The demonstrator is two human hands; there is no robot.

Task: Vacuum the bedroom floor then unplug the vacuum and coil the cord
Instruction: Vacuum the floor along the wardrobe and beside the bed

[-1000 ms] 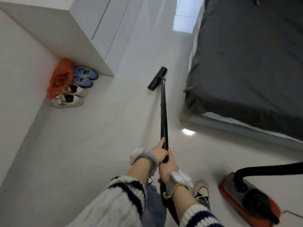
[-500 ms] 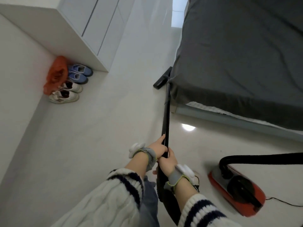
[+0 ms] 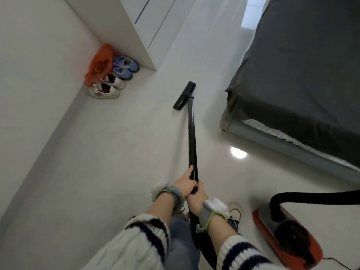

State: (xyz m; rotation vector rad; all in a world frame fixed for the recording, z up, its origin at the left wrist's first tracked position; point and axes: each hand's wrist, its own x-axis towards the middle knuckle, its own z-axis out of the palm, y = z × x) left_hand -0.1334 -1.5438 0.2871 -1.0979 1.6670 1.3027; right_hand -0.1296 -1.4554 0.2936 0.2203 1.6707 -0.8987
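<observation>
A long black vacuum wand runs from my hands out over the white floor. Its black floor nozzle lies flat on the floor, left of the bed corner. My left hand grips the wand, thumb stretched along it. Just below, my right hand grips the wand too. The red and black vacuum body sits at the lower right, with its black hose arching off to the right. A thin black cord trails from the body.
A bed with a dark grey cover fills the right side. A white cabinet stands at the top. Two pairs of shoes and an orange bag sit by the left wall. My shoe is beside the vacuum body.
The nozzle has come back out from the bed's edge to open floor on the left. The view has swung right and both hands kept their hold.
</observation>
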